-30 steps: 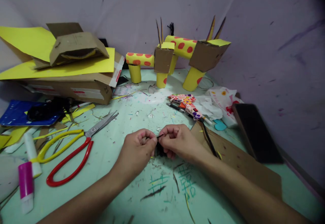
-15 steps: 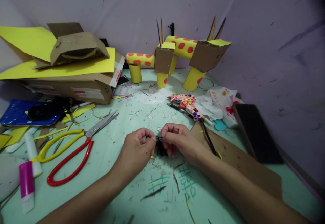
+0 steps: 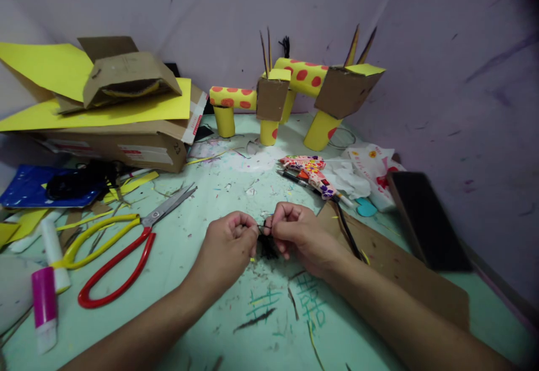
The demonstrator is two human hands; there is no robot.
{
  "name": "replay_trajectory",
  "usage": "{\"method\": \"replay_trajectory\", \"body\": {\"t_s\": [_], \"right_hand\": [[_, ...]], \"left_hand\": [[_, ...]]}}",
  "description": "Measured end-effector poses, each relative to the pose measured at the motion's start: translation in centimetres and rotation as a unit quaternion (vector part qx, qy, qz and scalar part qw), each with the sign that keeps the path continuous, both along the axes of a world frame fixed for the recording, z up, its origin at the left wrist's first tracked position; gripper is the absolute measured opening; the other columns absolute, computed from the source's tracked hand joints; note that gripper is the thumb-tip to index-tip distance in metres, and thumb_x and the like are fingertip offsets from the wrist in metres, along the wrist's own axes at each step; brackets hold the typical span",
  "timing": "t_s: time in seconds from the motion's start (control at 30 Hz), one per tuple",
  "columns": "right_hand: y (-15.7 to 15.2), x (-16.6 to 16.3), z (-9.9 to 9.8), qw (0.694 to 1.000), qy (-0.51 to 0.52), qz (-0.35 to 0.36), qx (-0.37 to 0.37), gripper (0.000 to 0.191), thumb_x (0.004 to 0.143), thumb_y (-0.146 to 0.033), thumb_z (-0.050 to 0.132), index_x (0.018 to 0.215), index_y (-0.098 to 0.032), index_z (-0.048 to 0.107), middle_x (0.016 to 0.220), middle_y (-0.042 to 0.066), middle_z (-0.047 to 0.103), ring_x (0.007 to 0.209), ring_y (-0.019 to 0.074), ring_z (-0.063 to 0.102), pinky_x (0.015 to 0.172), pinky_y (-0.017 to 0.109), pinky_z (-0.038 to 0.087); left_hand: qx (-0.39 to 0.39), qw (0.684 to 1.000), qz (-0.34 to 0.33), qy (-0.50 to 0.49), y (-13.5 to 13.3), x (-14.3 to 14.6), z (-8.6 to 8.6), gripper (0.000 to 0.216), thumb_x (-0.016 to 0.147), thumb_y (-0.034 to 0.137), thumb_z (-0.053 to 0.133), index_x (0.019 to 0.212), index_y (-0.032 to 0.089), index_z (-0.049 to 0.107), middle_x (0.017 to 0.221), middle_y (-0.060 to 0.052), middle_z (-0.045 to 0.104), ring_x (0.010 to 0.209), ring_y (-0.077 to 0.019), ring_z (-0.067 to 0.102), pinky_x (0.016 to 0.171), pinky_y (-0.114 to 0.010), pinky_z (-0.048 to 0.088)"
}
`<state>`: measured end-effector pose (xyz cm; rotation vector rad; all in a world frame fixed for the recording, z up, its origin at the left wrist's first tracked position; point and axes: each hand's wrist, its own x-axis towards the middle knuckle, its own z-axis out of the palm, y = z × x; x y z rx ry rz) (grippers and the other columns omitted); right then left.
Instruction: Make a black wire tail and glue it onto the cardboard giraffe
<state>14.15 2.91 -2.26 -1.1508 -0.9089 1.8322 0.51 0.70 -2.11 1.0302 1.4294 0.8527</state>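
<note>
Between my hands a small bundle of black yarn [image 3: 268, 246] hangs just over the green tabletop, partly hidden by my fingers. My left hand [image 3: 236, 243] is closed in a pinch on a thin black strand at the bundle's left. On the other side my right hand [image 3: 297, 233] pinches the same yarn, thumb against forefinger. A short length of strand shows across the gap between the two hands. Scissors [image 3: 158, 214] with one yellow and one red handle lie to the left of my left hand, blades pointing away.
Two spotted yellow cardboard animals [image 3: 305, 73] stand at the back. A cardboard box [image 3: 160, 146] with yellow paper is at back left. On the right lie a patterned glue gun [image 3: 309, 169], a phone [image 3: 427, 219] and a cardboard sheet [image 3: 404, 275]. A pink-capped glue tube [image 3: 43, 298] lies left.
My right hand has shifted very slightly, its fingers lifting a little around the strand. My left hand keeps its pinch almost in place.
</note>
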Motion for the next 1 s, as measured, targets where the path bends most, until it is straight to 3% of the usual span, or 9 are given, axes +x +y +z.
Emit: {"method": "replay_trajectory", "body": {"t_s": [0.23,0.4,0.63,0.8,1.0], "right_hand": [[0.6,1.0,1.1,0.995,0.094,0.016,-0.042,0.021,0.051,-0.013,0.056,0.071,-0.018,0.055,0.053,-0.006,0.057,0.034,0.0048,0.043,0.032,0.016,0.032],[1.1,1.5,1.5,0.999,-0.049,-0.004,0.008,0.012,0.063,-0.024,0.06,0.073,-0.017,0.059,0.046,-0.006,0.049,0.033,0.0065,0.041,0.031,0.019,0.031],[0.8,1.1,1.3,0.966,-0.219,0.108,0.083,0.019,0.073,-0.033,0.063,0.076,-0.015,0.064,0.039,-0.007,0.042,0.031,0.0054,0.033,0.031,0.019,0.026],[0.8,0.9,0.9,0.963,-0.222,0.081,0.126,0.008,0.069,-0.021,0.064,0.066,-0.015,0.06,0.04,-0.009,0.041,0.034,0.0026,0.027,0.035,0.017,0.02],[1.2,1.6,1.5,0.978,-0.17,0.071,0.094,0.005,0.061,-0.022,0.056,0.06,-0.018,0.053,0.045,-0.005,0.049,0.042,0.0081,0.044,0.043,0.021,0.036]], "left_hand": [[-0.015,1.0,0.01,-0.012,0.0,0.0,0.0,0.003,0.07,0.02,0.053,0.068,0.019,0.052,0.041,0.008,0.048,0.034,-0.0044,0.036,0.034,-0.013,0.025],[-0.021,1.0,0.009,0.0,-0.1,0.1,0.2,0.004,0.07,0.021,0.055,0.067,0.019,0.053,0.04,0.008,0.047,0.032,-0.004,0.034,0.032,-0.014,0.024],[-0.03,0.999,0.013,-0.003,-0.1,0.2,0.5,0.01,0.072,0.026,0.057,0.068,0.018,0.054,0.041,0.008,0.047,0.033,-0.0038,0.035,0.032,-0.013,0.024],[-0.03,0.999,0.012,-0.019,0.0,0.1,0.2,0.012,0.071,0.027,0.058,0.076,0.017,0.058,0.04,0.008,0.047,0.031,-0.004,0.033,0.031,-0.014,0.023],[-0.036,0.999,0.011,-0.013,0.0,0.2,0.4,0.016,0.071,0.025,0.058,0.082,0.015,0.061,0.039,0.007,0.048,0.03,-0.0044,0.033,0.031,-0.015,0.023]]}}
